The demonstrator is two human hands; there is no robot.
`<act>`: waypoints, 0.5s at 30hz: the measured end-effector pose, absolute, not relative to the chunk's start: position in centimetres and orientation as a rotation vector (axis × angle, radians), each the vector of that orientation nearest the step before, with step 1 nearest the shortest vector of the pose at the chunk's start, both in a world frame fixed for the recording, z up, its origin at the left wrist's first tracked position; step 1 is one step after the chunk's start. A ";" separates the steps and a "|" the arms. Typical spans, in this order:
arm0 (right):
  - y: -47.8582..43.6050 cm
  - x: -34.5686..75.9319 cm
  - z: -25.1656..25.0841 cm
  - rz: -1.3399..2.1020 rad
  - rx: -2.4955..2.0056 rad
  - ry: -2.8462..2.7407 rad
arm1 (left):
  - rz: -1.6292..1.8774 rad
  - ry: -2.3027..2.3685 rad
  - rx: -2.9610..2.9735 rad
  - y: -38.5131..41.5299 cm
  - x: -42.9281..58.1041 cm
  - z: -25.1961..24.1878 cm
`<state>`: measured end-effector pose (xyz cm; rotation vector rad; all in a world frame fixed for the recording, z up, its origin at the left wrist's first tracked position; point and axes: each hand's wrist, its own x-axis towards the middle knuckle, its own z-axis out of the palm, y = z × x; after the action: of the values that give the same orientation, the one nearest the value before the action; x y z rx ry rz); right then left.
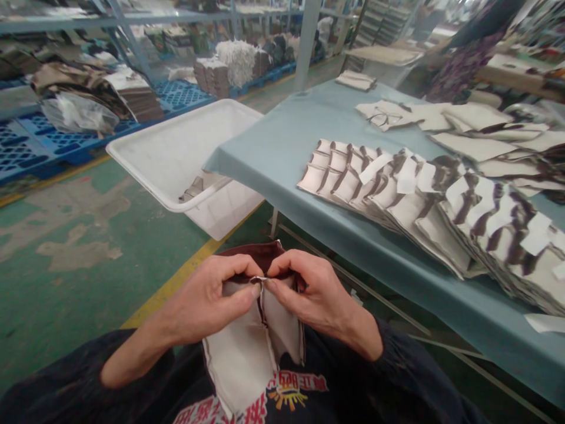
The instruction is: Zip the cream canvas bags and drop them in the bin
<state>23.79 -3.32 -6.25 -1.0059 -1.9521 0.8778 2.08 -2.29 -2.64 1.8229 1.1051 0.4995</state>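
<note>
Both of my hands pinch the top edge of a cream and dark brown fabric piece point(247, 347) held over my lap. My left hand point(207, 300) grips its left flap with thumb and fingers closed. My right hand point(313, 294) grips the right flap the same way, fingertips meeting those of the left at the seam. The piece hangs down onto my dark apron. A long overlapping row of similar cut pieces point(424, 200) lies on the blue-grey table point(282, 141) to my right, out of reach of both hands.
A white plastic tub point(176, 153) stands on the green floor left of the table, with a few pieces inside. Blue pallets point(39, 141) with stacked material and metal shelving fill the back. More flat pieces point(468, 118) lie at the table's far end, near another person.
</note>
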 end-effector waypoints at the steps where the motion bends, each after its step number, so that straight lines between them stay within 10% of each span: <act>1: -3.4 23.8 -6.1 0.818 -1.000 -1.985 | 0.504 1.111 1.823 -2.3 2.1 -2.6; 15: -3.3 21.9 -6.0 1.234 -1.189 -1.711 | 0.641 1.128 2.094 -2.8 3.0 -3.8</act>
<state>21.93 -3.31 -5.97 -1.1894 -1.7114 1.2340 2.97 -2.82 -3.76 2.0936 1.1278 0.6410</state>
